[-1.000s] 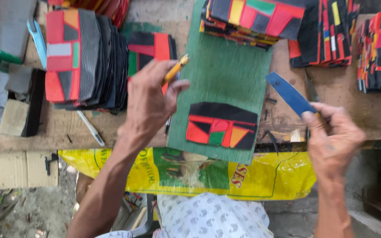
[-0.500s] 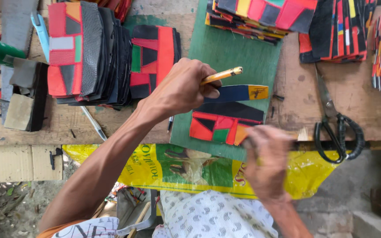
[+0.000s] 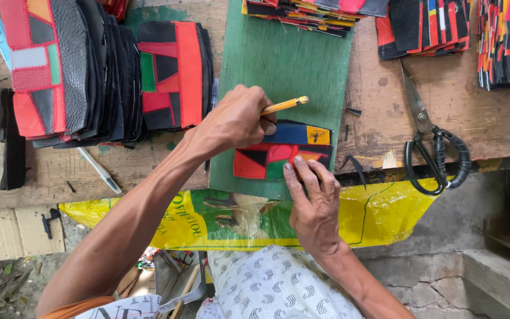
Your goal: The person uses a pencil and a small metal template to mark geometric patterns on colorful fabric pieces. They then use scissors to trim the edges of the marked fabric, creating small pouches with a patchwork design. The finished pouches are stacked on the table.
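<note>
Head view: the left hand (image 3: pixel 237 121) is gripping a yellow pencil (image 3: pixel 284 106) over a patchwork piece (image 3: pixel 267 160) lying on a green board (image 3: pixel 284 65); the right hand (image 3: pixel 314 204), fingers spread, is pressing it flat. Scissors (image 3: pixel 432 147) are resting on the worn wooden bench (image 3: pixel 379 112).

On the bench (image 3: pixel 385 130) in front of you a cutting board (image 3: pixel 284 71) lies in the middle, and a patchwork piece (image 3: pixel 264 162) rests on its near end. Your left hand (image 3: pixel 234 121) sits over the piece's far edge with a pencil (image 3: pixel 284 106); your right hand (image 3: pixel 314 204) presses its near edge. Left of the board lie two stacks of pieces (image 3: pixel 90 71), with a pen (image 3: pixel 98 170) in front of them. Right of the board lie scissors (image 3: pixel 435 147); more stacks (image 3: pixel 426 26) sit behind them. A sack (image 3: pixel 379 218) hangs off the bench's near edge.
</note>
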